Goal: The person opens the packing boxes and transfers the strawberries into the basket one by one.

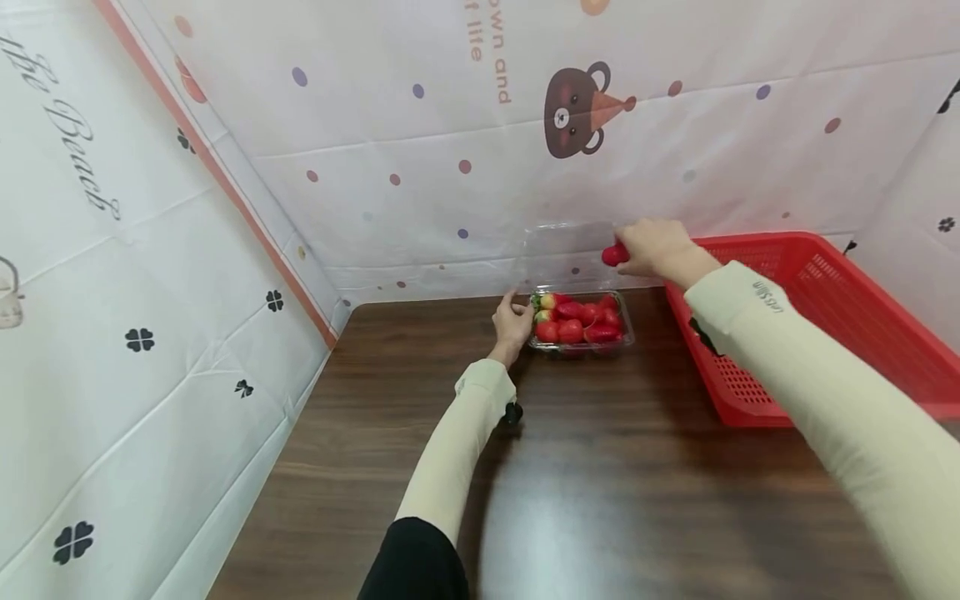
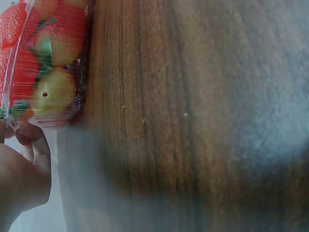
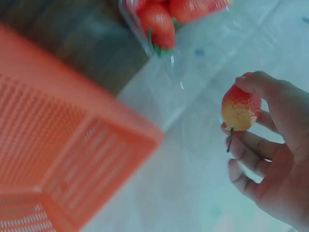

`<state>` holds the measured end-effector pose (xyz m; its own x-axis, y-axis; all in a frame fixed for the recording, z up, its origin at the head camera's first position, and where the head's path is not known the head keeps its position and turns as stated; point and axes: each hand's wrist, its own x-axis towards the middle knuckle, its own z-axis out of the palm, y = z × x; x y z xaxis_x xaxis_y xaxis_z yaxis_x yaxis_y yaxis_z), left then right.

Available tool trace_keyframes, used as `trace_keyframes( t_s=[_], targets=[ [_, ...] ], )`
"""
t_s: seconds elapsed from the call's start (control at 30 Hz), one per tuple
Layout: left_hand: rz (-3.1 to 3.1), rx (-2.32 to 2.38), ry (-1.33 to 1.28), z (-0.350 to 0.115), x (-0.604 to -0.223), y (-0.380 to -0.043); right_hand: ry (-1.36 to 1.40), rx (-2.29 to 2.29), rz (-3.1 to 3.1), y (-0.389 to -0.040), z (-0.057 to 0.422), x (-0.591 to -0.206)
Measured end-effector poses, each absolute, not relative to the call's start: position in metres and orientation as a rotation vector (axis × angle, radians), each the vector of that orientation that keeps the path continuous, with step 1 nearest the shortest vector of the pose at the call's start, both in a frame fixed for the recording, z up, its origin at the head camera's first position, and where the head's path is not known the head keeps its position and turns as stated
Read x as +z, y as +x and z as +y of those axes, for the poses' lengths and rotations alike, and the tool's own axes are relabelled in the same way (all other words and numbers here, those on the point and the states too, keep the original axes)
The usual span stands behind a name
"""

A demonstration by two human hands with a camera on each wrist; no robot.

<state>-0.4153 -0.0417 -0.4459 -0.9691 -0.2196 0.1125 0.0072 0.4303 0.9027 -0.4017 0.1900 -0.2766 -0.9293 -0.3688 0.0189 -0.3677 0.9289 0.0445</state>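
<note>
Left hand: fingers of the left hand [image 1: 512, 323] pinch the rim of the clear container [image 1: 628, 333] at its 9 o'clock side.
Right hand: the right hand [image 1: 656, 247] grasps a red-and-yellow fruit [image 1: 615, 254] between thumb and fingers, stem showing, raised at the container's 1 o'clock and apart from the pile.
Container: open-topped, set near the table's far edge; red and yellow-green fruits [image 1: 572, 332] are heaped in it, close to the rim.
Lid: the transparent lid [image 1: 566, 250] stands up at 12 o'clock, before the printed cloth wall [image 1: 420, 208].
Basket: the red basket [image 1: 742, 408] sits at 3 o'clock, its far end near the wall; the right forearm crosses over its rim.
Gaps: a strip of wood separates container and basket; little room is left at 12 o'clock, while the brown table [image 1: 360, 400] spreads wide toward 6 and 8 o'clock, its left edge meeting the side cloth.
</note>
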Motion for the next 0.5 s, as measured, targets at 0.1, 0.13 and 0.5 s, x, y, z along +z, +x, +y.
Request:
trace_keyframes(
  t_s=[0.1,0.13,0.5],
  targets=[
    [-2.453,-1.588,0.213,-0.045,-0.447,-0.416,0.523,-0.009,-3.120,-0.402,0.206,-0.264],
    [-2.452,-1.592,0.210,-0.045,-0.448,-0.416,0.500,0.016,-3.138,-0.402,0.212,-0.261],
    [-2.478,-1.441,0.272,-0.039,-0.450,-0.418,0.397,0.244,-3.195,-0.394,0.272,-0.281]
  ],
)
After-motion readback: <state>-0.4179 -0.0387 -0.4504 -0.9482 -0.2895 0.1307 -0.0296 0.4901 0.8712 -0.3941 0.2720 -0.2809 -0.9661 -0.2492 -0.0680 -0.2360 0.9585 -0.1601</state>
